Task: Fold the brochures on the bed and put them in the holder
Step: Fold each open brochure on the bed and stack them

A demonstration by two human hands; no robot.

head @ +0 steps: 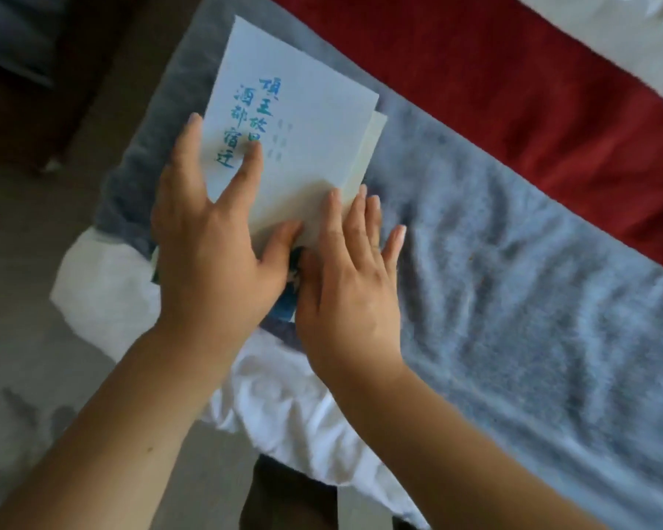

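Observation:
A white brochure point(303, 120) with blue brush lettering lies on the grey fluffy blanket point(513, 262) at the bed's corner. A cream sheet point(366, 151) peeks out from under its right edge. My left hand point(207, 242) lies flat on the brochure's left side, fingers spread, forefinger on the lettering and thumb on the near edge. My right hand point(349, 273) presses flat on the brochure's near right corner, fingers straight. A dark blue printed part shows between my two hands. No holder is in view.
A red band of bedding point(513, 89) runs diagonally beyond the grey blanket. White sheet point(104, 285) bulges at the bed's corner under the blanket. Grey floor point(27, 338) lies to the left, and dark furniture point(24, 51) stands at the upper left.

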